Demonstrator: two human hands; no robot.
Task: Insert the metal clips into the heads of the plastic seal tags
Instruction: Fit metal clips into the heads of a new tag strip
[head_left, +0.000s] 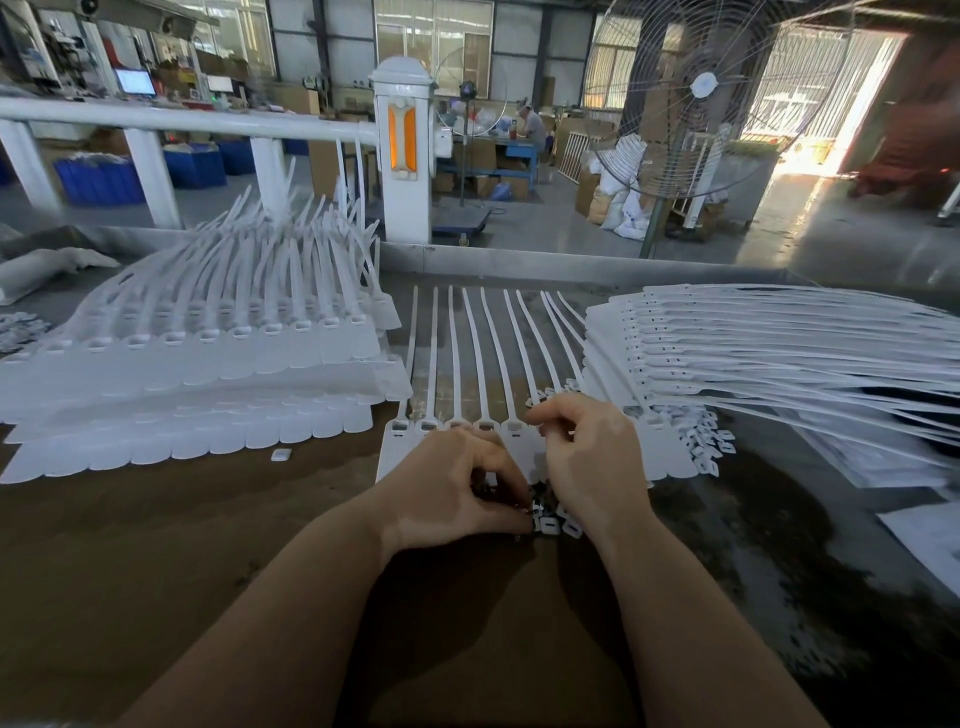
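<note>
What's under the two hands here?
The flat ends of a row of seal tags and a small heap of metal clips with white caps. The hands cover most of the heap.

Daylight is pouring in through an overexposed doorway (852, 104) at the far right, glaring off the floor, while the near tabletop (156, 545) is lying dim under arm shadows and the wide-angle lens is bending and softening the picture's edges.
</note>
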